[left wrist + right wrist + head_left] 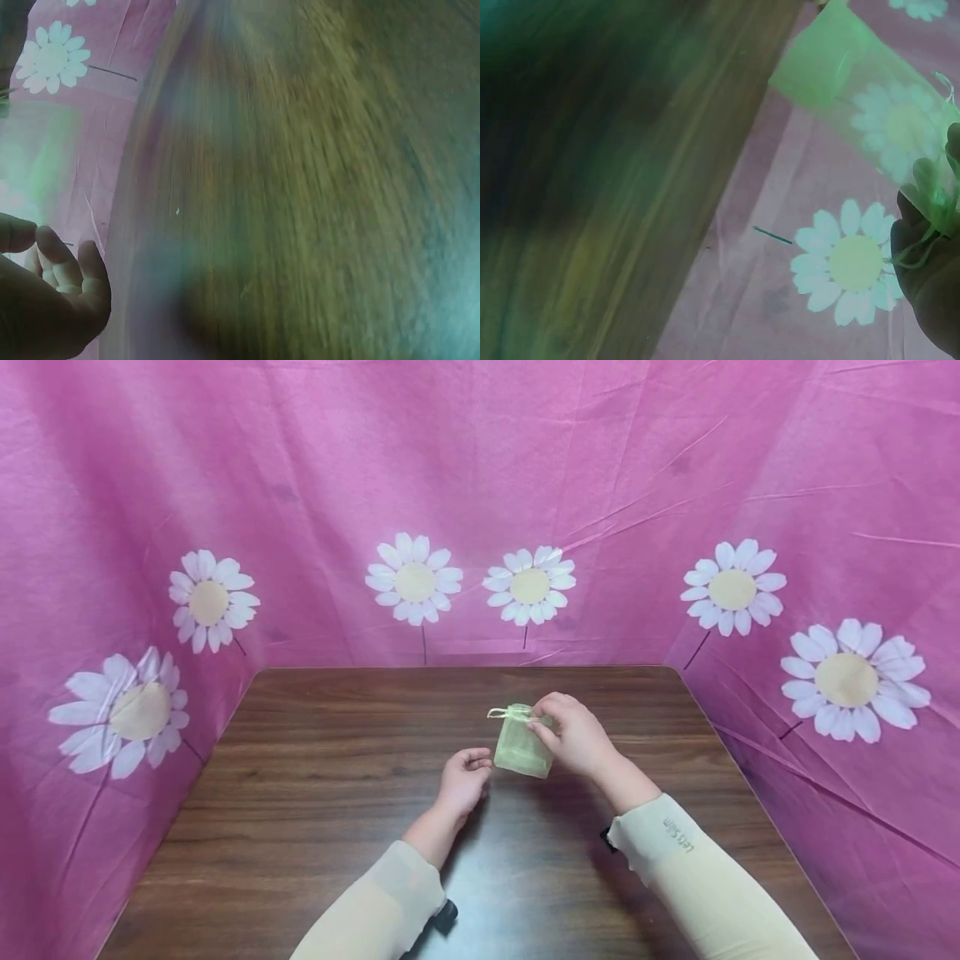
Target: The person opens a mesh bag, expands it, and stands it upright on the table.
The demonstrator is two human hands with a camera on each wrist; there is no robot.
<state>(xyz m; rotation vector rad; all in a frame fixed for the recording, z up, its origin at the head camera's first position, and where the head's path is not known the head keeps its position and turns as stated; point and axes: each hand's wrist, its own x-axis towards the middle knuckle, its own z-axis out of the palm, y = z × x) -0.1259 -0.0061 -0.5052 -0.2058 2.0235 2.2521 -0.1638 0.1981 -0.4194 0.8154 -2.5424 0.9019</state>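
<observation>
A small pale-green sheer drawstring pouch (pixel 521 750) hangs above the table. My right hand (pixel 573 733) pinches it near its gathered top, at the right side. A light cord loop sticks out at the pouch's upper left. In the right wrist view the see-through pouch (pixel 840 67) stretches away from the fingers, and a denser green patch shows towards its bottom end. My left hand (pixel 462 783) is just beside the pouch's lower left edge, with loosely bent fingers and nothing seen in them. The left wrist view shows those fingers (pixel 94 270) with the pouch blurred beyond.
Beneath both hands lies a dark brown wood-grain table (pixel 315 743). A pink cloth (pixel 465 460) printed with white daisies surrounds it at the back and both sides. Dark wrist devices (pixel 446 917) show at the cuffs of the light sleeves.
</observation>
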